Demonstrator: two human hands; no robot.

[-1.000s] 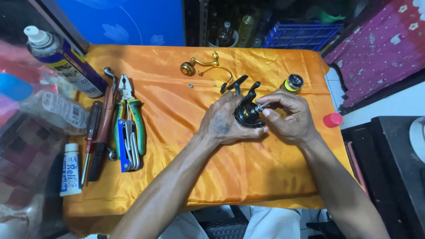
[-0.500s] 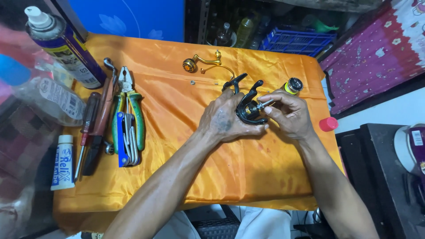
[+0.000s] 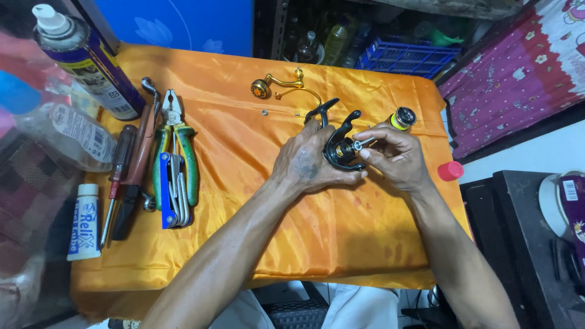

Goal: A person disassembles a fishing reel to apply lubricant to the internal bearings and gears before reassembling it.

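Hands meet over the right half of the bench (image 3: 244,244), which is draped in an orange cloth. Your left hand (image 3: 308,164) is wrapped around a black fishing reel body (image 3: 339,151), fingers closed on it from the left. Your right hand (image 3: 396,159) pinches a small silver shaft piece (image 3: 361,145) at the reel's centre, thumb and fingertips pressed together on it.

Just beyond your right hand stands a small yellow and black cap (image 3: 402,117). Toward the far edge lies a gold crank handle (image 3: 277,85), with two tiny loose parts (image 3: 265,112) near it. Along the left edge lie green-handled pliers (image 3: 175,149), a blue hex key set (image 3: 169,196), a red screwdriver (image 3: 116,176), a white tube of grease (image 3: 84,222) and a spray can (image 3: 85,55). A red cap (image 3: 450,171) sits at the right edge.

To do this well, judging by the grip, keep the reel braced steady in your left hand and hold the silver piece straight along its axis, working low over the cloth so anything dropped stays put.
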